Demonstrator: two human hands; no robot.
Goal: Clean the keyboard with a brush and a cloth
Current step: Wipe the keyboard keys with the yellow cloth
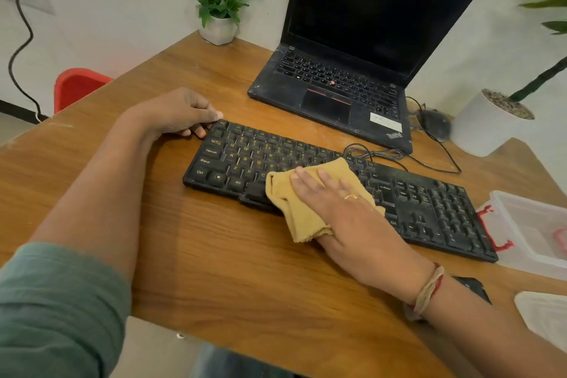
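Keyboard [423,209] in black lies slantwise across the wooden table [214,255], its left end farther from the person than its right. In the head view, the left hand [181,113] grasps the far left corner, thumb on top by the Esc key and fingers curled against the end. The right hand [343,209] lies flat with straight fingers, pressing a folded mustard-yellow cloth [294,215] onto the keys near the space bar; it is not clenched around the cloth. A loose fold of the cloth hangs over the near edge onto the table.

Several risks seem likely. A hard sideways wipe could snag the fold on a keycap, or slip the cloth out from under the flat palm. Pale dust shows on the right half, and wiping may push it down between the keys rather than lift it. If the left hand eases, the board may slide towards the clear plastic box [534,233] touching its right end.

Behind, the keyboard's cable [377,153] loops just before an open, dusty ThinkPad laptop [352,40], with a mouse [435,123] and a white planter [487,123] beyond. A dark object [472,287] shows under the right wrist; I cannot tell whether it is the brush.
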